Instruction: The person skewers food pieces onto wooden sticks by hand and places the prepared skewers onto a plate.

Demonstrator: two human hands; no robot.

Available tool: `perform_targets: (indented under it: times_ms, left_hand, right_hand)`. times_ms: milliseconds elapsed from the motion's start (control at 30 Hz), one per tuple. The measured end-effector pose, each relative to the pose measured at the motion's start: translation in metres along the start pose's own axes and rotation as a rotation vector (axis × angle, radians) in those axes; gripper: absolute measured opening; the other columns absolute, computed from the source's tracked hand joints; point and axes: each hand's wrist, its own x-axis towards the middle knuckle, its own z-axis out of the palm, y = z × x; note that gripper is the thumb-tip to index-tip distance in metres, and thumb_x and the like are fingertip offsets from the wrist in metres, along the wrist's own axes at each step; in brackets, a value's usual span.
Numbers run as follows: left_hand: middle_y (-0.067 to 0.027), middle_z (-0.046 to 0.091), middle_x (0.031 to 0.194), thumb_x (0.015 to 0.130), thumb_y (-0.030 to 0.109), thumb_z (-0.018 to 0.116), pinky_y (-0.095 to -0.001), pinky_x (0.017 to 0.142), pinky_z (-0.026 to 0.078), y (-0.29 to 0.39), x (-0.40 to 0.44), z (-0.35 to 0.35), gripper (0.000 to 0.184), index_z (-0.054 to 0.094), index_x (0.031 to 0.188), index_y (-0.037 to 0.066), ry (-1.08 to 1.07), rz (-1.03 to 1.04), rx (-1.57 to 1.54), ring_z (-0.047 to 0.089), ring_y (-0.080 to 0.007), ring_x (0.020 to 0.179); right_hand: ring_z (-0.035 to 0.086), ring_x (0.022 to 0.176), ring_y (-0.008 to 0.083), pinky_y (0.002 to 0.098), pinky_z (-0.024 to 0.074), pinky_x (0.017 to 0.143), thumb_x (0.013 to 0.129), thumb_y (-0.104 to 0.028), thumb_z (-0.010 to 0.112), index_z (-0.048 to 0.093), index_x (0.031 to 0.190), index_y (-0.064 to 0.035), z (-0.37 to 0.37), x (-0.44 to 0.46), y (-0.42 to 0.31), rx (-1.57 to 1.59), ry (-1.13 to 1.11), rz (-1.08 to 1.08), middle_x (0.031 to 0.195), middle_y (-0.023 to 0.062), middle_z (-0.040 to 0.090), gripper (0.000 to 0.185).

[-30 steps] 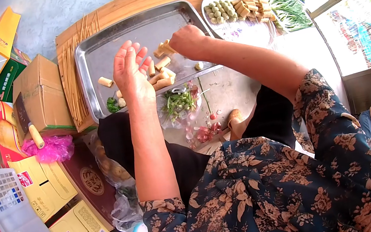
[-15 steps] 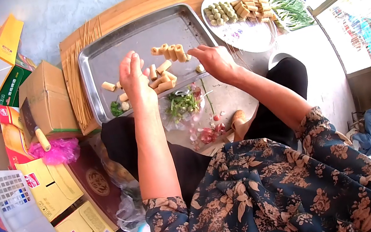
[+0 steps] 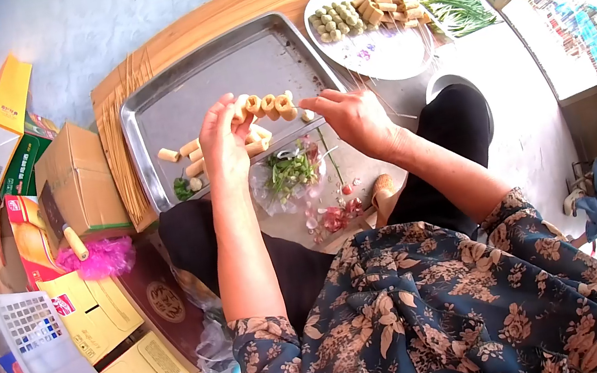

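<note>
Several short tan rolls, like tofu-skin rolls, hang side by side in a row on a thin skewer above the tray's front edge. My right hand is closed, pinching the skewer's right end. My left hand closes its fingertips on the roll at the row's left end. Below, the metal tray holds loose rolls near its front edge, partly hidden behind my left hand. A green sprig and a small pale ball lie in its near left corner.
Thin wooden skewers lie left of the tray. A white plate at the back right bears green balls and stacked rolls, beside green stalks. A bag of cut greens sits in front. Cardboard boxes and a knife stand left.
My left hand has moved right and closed on the left end of the row of rolls, which was apart from it before. My right hand still holds the skewer. The view has shifted slightly.
</note>
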Motion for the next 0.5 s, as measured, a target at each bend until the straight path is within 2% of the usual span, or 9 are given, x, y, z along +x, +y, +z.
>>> perform_targets:
  times_ms: [67,100,167,200,267,300,367,500]
  left_hand:
    - [-0.0119,0.058,0.104,0.089,0.009,0.054,-0.0355,0.088,0.048,0.0,0.001,0.003,0.024,0.053,0.112,0.001,-0.009,-0.008,-0.03,0.058,-0.022,0.097]
    - [-0.0123,0.059,0.106,0.088,0.006,0.052,-0.0359,0.091,0.047,0.0,0.001,0.004,0.025,0.052,0.113,0.001,-0.014,-0.014,-0.062,0.058,-0.0219,0.099]
    - [-0.0121,0.059,0.107,0.088,0.006,0.052,-0.035,0.092,0.046,-0.001,0.003,0.003,0.026,0.052,0.114,0.001,-0.015,-0.033,-0.039,0.059,-0.0217,0.099]
    - [-0.0119,0.058,0.109,0.089,0.005,0.052,-0.0341,0.093,0.046,-0.002,0.004,0.002,0.027,0.052,0.115,0.002,-0.015,-0.05,-0.018,0.059,-0.0215,0.099]
    - [-0.0117,0.058,0.11,0.089,0.006,0.052,-0.0345,0.092,0.046,0.002,0.001,0.007,0.027,0.052,0.116,0.002,0.007,-0.072,0.036,0.058,-0.0215,0.1]
    - [-0.0114,0.058,0.111,0.089,0.007,0.052,-0.0349,0.091,0.047,0.003,0.0,0.01,0.027,0.052,0.116,0.003,0.03,-0.092,0.089,0.058,-0.0215,0.101]
    - [-0.0109,0.059,0.111,0.09,0.01,0.054,-0.0352,0.089,0.048,0.004,-0.002,0.011,0.027,0.052,0.116,0.004,-0.01,-0.116,0.053,0.058,-0.0216,0.101]
    - [-0.0095,0.06,0.107,0.09,0.017,0.058,-0.0357,0.085,0.052,0.0,-0.003,0.011,0.026,0.055,0.112,0.004,-0.014,-0.151,0.042,0.06,-0.0217,0.098]
  right_hand:
    - [0.058,0.057,0.0222,0.0358,0.0474,0.056,0.075,-0.002,0.058,0.061,0.105,-0.0075,0.013,-0.004,0.001,0.423,0.126,0.189,0.077,0.0071,0.062,0.031]
    - [0.058,0.057,0.0222,0.0358,0.0474,0.056,0.075,-0.002,0.058,0.061,0.105,-0.0075,0.015,-0.007,0.002,0.423,0.127,0.191,0.077,0.0071,0.062,0.031]
    - [0.051,0.052,0.012,0.0294,0.0437,0.05,0.082,-0.001,0.054,0.064,0.103,-0.0058,0.014,-0.011,-0.001,0.828,-0.056,0.473,0.078,0.0048,0.065,0.024]
    - [0.051,0.052,0.012,0.0294,0.0437,0.05,0.082,-0.001,0.054,0.064,0.103,-0.0058,0.012,-0.012,-0.002,0.828,-0.055,0.475,0.078,0.0048,0.065,0.024]
    - [0.04,0.049,0.0023,0.017,0.0327,0.043,0.09,-0.002,0.047,0.058,0.115,-0.0023,0.003,-0.014,-0.003,1.319,-0.277,0.739,0.078,0.003,0.064,0.026]
    - [0.04,0.049,0.0023,0.017,0.0327,0.043,0.09,-0.002,0.047,0.058,0.115,-0.0023,0.001,-0.015,-0.004,1.32,-0.278,0.74,0.078,0.003,0.064,0.026]
    - [0.035,0.047,0.0009,0.0136,0.0277,0.042,0.092,-0.003,0.047,0.057,0.114,0.0006,0.0,-0.019,-0.004,1.563,-0.241,0.759,0.079,0.0044,0.064,0.025]
    - [0.035,0.047,0.001,0.0146,0.0284,0.042,0.091,-0.003,0.048,0.058,0.114,-0.0003,0.002,-0.023,-0.004,1.561,-0.227,0.749,0.079,0.0044,0.064,0.025]
